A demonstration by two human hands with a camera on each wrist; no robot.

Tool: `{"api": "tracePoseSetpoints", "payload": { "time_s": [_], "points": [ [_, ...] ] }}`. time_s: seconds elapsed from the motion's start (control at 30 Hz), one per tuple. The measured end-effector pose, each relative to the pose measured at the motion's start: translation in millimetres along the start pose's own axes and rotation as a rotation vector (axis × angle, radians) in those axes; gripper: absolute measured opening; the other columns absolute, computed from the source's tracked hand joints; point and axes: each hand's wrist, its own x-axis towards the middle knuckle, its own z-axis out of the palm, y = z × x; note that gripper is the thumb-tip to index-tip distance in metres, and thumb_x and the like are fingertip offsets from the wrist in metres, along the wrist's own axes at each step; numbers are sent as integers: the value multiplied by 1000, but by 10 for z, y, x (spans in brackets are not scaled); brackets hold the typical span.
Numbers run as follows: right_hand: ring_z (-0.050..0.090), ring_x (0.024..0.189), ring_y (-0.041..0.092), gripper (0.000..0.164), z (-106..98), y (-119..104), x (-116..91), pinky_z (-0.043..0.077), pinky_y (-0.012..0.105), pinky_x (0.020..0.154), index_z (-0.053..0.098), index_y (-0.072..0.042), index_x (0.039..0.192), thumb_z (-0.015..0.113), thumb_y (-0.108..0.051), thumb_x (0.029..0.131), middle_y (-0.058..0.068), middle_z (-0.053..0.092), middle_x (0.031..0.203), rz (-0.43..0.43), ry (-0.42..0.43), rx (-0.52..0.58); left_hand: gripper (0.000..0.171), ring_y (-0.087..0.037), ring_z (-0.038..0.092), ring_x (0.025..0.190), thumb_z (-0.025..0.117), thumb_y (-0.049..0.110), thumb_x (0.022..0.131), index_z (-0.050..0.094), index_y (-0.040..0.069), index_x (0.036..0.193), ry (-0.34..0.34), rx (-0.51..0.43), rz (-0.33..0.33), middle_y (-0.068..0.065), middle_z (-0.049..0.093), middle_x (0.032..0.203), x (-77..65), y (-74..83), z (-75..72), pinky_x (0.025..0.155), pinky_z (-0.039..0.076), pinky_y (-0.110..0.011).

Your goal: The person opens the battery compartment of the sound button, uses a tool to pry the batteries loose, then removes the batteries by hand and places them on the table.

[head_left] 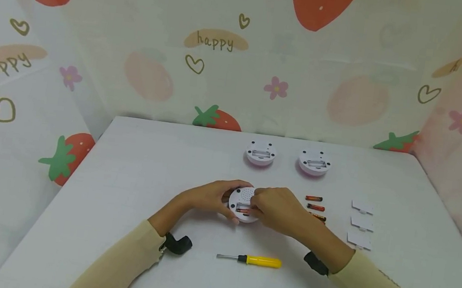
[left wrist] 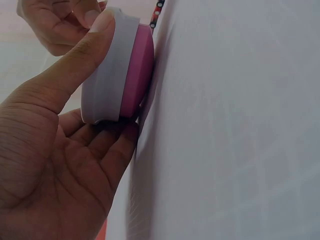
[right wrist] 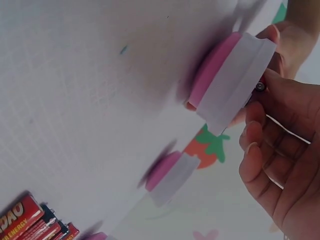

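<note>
A round white-and-pink device (head_left: 245, 194) lies pink side down on the table, its open battery compartment facing up. My left hand (head_left: 212, 196) grips its rim from the left, with the thumb on the near edge, as the left wrist view (left wrist: 65, 145) hand also shows. My right hand (head_left: 276, 209) is over the device's right part. In the right wrist view, its thumb and fingers pinch a battery (right wrist: 260, 86) at the compartment, only the end showing. From above, a reddish battery (head_left: 243, 210) shows in the compartment; how far it is seated cannot be told.
Two similar round devices (head_left: 260, 154) (head_left: 314, 165) stand behind, compartments up. To the right are several loose red-and-black batteries (head_left: 315, 207) and three white battery covers (head_left: 361, 223) in a column. A yellow-handled screwdriver (head_left: 260, 261) lies in front.
</note>
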Motion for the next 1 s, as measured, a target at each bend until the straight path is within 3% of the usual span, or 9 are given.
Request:
{"api": "tracePoseSetpoints", "payload": {
  "time_s": [0.43,0.63,1.0],
  "points": [
    [46,58,7,9,-100,-13,-75,41,19,53,77,-17,90,82,-25,88,-9,58,75,4,65,18,91,-9,52,126,91,27,77,41,22,154,8,38,-18,6,49,147,-4,5,-5,110,41,-26],
    [49,60,6,9,-186,-7,-143,42,18,53,78,-18,93,82,-24,88,-9,64,81,37,55,7,92,-9,52,127,91,25,77,41,21,154,15,38,-33,6,49,148,-12,18,3,110,41,-26],
    [52,62,5,10,-343,169,-386,43,19,54,77,-18,91,83,-24,86,-9,63,79,84,89,9,94,-10,51,130,92,28,76,41,23,154,19,50,-50,6,49,149,6,23,7,113,39,-29]
  ]
}}
